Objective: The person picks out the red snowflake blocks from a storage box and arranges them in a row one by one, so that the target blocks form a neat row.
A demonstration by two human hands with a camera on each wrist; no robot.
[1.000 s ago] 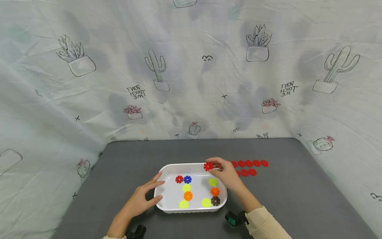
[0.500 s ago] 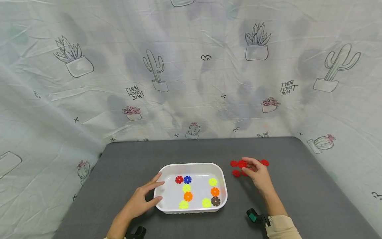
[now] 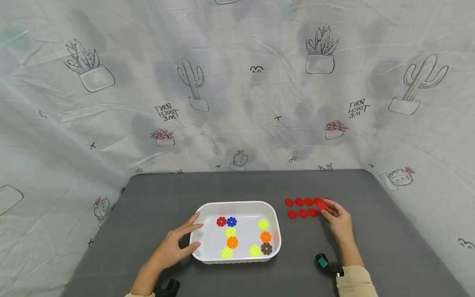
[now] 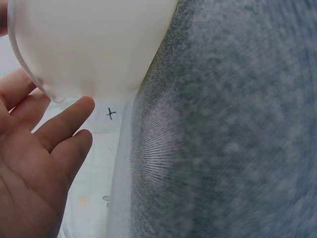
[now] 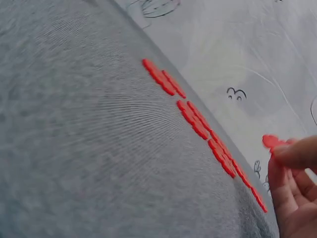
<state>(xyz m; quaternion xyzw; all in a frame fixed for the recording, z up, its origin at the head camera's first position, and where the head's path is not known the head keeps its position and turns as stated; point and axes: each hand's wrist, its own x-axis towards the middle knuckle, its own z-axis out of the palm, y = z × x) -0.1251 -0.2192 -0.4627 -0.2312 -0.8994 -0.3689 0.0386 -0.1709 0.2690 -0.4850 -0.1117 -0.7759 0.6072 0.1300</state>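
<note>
My right hand (image 3: pixel 340 220) pinches a red notched plastic disc (image 5: pixel 271 141) between thumb and fingers. It hovers at the right end of two rows of similar red discs (image 3: pixel 308 201) lying on the grey table. At the left end of a white tray (image 3: pixel 237 260), my left hand (image 3: pixel 171 249) rests with spread, fairly straight fingers touching the rim. The left wrist view shows the tray's outer wall (image 4: pixel 94 49) beside those fingers. Inside the tray lie a red disc (image 3: pixel 221 222), a blue disc (image 3: pixel 231 222), an orange disc (image 3: pixel 232 242), a dark brown disc (image 3: pixel 266 248) and several yellow-green ones.
Behind the grey table (image 3: pixel 208 187) hangs a pale curtain (image 3: pixel 222 90) printed with potted cacti, which also encloses both sides. The tray stands near the table's middle, left of the red rows.
My right hand, with the red disc, has moved right from above the tray to the right end of the red rows. My left hand stays at the tray.
</note>
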